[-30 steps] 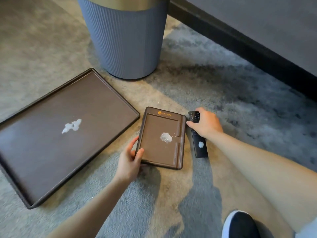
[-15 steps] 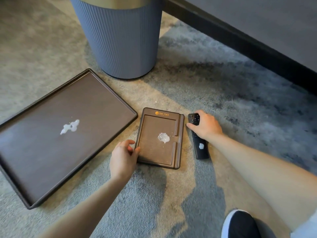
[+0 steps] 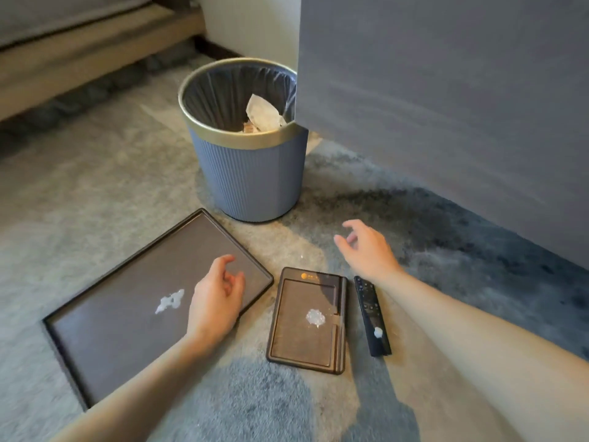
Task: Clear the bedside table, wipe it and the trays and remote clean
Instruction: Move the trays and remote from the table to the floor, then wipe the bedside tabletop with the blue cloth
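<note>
A large dark brown tray (image 3: pixel 105 342) lies on the carpet at the left, with a white smear near its middle. To its right lies a small brown tray (image 3: pixel 296 339) bearing a white blob, and beside that a black remote (image 3: pixel 371 314) with a white spot near its near end. My left hand (image 3: pixel 216 301) hovers open over the large tray's right part and holds nothing. Above the remote's far end, my right hand (image 3: pixel 366 247) is lifted with fingers spread, touching neither tray nor remote.
A blue ribbed bin (image 3: pixel 251 173) with a gold rim and black liner stands behind the trays, crumpled paper inside. A grey upholstered side (image 3: pixel 446 90) rises at the right. A low beige ledge (image 3: pixel 79 55) runs along the far left. Grey carpet covers the floor.
My left hand let go of the small tray and moved over the large tray. My right hand left the remote and lifted. The view tilted up, showing the bin's inside.
</note>
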